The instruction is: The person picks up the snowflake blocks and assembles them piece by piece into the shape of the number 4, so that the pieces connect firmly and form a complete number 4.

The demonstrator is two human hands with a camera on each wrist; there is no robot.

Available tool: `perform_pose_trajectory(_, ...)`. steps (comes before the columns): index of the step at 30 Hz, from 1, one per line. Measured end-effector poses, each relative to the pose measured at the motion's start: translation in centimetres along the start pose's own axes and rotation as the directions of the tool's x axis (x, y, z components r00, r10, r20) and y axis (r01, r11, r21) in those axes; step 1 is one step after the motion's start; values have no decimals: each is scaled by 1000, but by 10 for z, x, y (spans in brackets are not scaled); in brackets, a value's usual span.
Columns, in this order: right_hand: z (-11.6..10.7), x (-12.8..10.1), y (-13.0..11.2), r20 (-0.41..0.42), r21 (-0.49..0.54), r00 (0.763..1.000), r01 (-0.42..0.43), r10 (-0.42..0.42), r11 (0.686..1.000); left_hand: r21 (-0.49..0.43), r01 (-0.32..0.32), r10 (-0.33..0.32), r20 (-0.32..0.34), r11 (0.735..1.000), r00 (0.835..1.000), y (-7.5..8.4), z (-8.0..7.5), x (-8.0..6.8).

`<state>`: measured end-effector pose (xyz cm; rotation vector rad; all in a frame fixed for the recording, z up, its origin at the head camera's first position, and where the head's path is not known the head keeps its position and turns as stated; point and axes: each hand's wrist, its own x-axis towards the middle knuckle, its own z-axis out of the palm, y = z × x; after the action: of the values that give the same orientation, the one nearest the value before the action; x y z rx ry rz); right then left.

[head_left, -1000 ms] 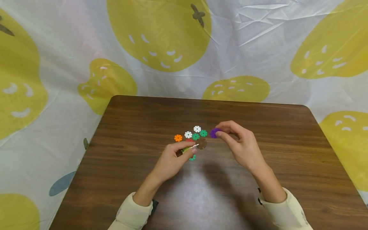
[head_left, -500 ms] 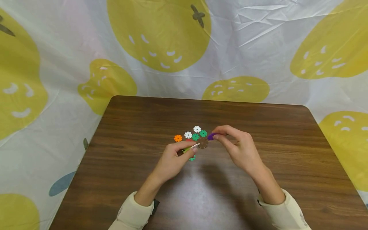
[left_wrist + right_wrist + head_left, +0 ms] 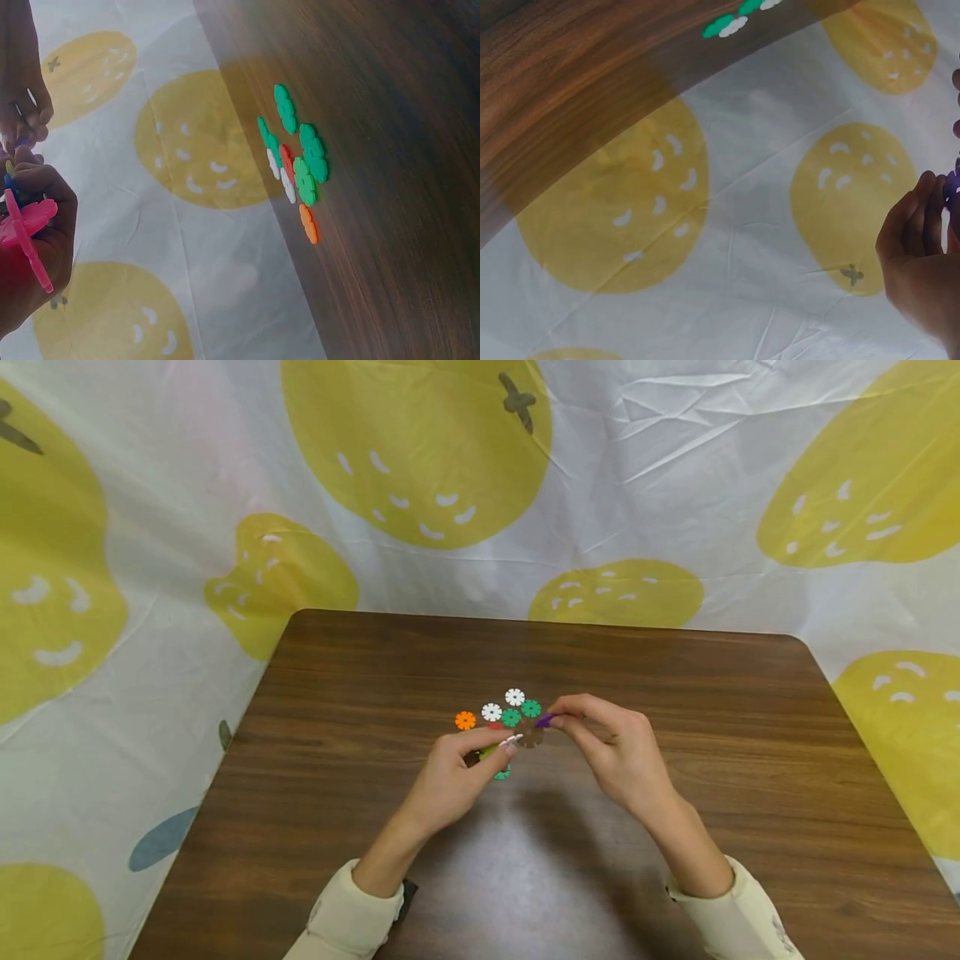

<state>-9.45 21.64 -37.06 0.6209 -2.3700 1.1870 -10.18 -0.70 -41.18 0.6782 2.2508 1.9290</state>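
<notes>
Over a wooden counter, the right hand pinches a purple disc on edge between thumb and forefinger, held at the brown disc of the cluster gripped in the left hand's curled fingers (slots apparently facing for joining). Both wrists hover, elbows drawn in. Loose discs lie flat just beyond.

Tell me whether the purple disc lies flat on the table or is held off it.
Held off it: the right hand pinches the purple disc at its fingertips, above the table.
</notes>
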Motion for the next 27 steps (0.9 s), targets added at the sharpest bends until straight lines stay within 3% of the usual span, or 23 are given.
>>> perform_pose_trajectory(13,1,0,2,43,-14,999,-17,17,1000,0,13,-13,18,1000,1000,-3,-2,1)
perform_pose_trajectory(19,-3,3,4,75,-18,997,39,-37,999,32,32,-33,31,999,999,-4,-5,2)
perform_pose_trajectory(27,-5,0,8,158,-83,983,109,-95,991,60,108,-111,61,992,992,-3,-11,1)
